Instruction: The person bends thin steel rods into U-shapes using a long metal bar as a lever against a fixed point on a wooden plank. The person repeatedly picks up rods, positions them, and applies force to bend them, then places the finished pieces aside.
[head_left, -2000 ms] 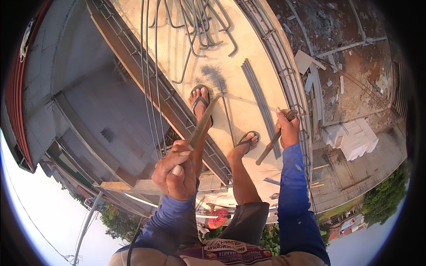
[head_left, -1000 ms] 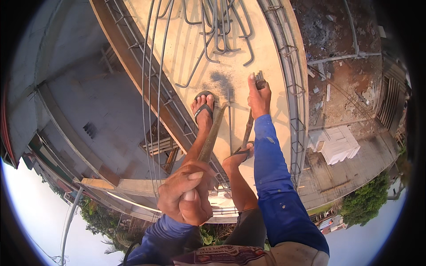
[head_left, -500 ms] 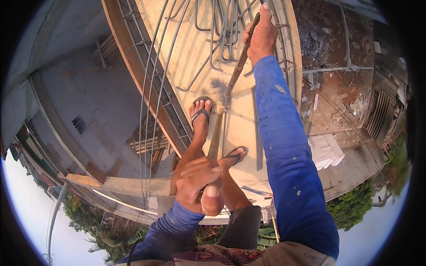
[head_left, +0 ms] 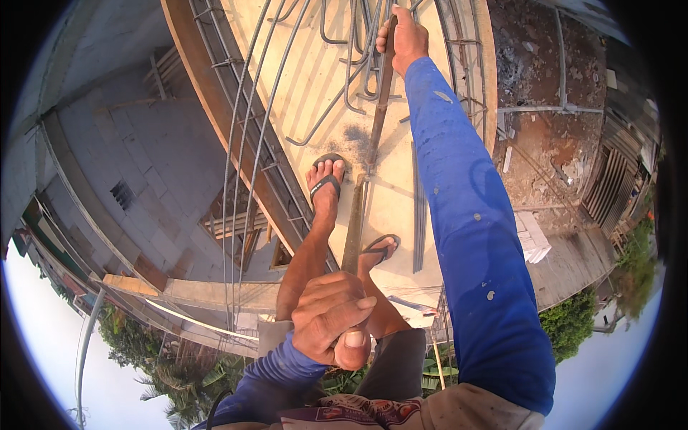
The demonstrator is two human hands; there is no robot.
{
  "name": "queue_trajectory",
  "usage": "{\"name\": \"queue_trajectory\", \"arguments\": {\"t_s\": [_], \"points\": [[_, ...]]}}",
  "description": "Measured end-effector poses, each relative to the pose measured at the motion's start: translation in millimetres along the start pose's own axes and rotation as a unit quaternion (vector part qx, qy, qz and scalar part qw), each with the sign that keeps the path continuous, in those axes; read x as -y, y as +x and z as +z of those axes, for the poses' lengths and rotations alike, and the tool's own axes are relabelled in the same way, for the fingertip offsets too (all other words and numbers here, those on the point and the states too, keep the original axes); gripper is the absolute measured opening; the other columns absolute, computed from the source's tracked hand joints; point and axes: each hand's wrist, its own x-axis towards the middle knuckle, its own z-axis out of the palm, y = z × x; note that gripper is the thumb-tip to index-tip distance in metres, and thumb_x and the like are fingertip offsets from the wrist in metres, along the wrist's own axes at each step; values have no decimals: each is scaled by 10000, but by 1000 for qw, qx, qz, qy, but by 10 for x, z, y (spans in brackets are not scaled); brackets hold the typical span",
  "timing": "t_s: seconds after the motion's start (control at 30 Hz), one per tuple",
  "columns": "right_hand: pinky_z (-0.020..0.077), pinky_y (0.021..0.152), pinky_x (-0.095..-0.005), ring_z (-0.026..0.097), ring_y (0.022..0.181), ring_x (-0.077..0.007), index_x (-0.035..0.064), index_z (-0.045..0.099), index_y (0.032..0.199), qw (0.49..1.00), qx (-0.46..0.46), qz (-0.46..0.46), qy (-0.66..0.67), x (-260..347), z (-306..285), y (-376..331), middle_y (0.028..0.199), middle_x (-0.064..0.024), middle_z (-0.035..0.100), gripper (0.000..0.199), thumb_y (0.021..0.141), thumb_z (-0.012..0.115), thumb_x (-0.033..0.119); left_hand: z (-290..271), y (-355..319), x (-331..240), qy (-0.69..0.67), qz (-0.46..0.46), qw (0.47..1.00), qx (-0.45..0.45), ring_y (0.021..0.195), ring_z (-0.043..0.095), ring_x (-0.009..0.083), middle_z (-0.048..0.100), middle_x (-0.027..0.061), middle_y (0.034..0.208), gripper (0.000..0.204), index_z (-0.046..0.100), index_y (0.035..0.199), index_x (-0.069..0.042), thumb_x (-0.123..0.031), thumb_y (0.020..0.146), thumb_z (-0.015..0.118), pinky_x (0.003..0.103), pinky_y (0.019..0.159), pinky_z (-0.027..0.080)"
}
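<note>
With left hand (head_left: 331, 322) wrapped tight round a metal bar (head_left: 353, 229) and right hand (head_left: 403, 39) clenched on a second bar (head_left: 380, 115), best hold both far ends together at the thin rod (head_left: 365, 197), pressing evenly, well away from the feet (head_left: 327, 190). Note pale board surface (head_left: 401, 179) underfoot, with bent rods (head_left: 349, 72) ahead, straight rods (head_left: 418, 215) to the right, steel cages (head_left: 269, 166) along both edges. See also rubble-strewn ground (head_left: 562, 150) at right, grey floor (head_left: 172, 208) at left.
</note>
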Motion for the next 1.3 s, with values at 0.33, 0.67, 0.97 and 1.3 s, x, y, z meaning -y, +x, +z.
{"name": "queue_trajectory", "arguments": {"t_s": [0.33,0.67,0.97,1.3], "points": [[356,445,-305,422,455,-114,92,496,763,998,-4,28,53,23,-103,-24,586,-16,490,395,935,581,437,2,22,156,59,53,989,-129,406,358,101,360,-19,483,269,589,1099,39,-153,980,444,308,402,375],[318,436,-242,387,461,-74,95,494,738,993,34,-89,65,125,13,-721,573,9,466,383,915,619,411,185,-93,142,89,65,978,-176,432,318,68,350,-22,507,229,583,1010,46,-140,956,462,270,413,318],[326,503,-273,367,564,-60,47,501,667,979,91,-138,119,96,-727,-2556,594,23,441,392,923,646,307,661,-291,74,83,85,985,-123,426,340,73,335,-24,507,235,579,997,57,-120,956,430,269,403,327],[442,707,-426,562,641,-255,57,564,782,884,141,-421,148,-856,-1833,-4063,704,-70,588,185,697,703,145,807,-235,-41,55,142,987,42,393,345,100,325,-12,506,254,563,1032,29,-163,970,410,294,400,368]]}}
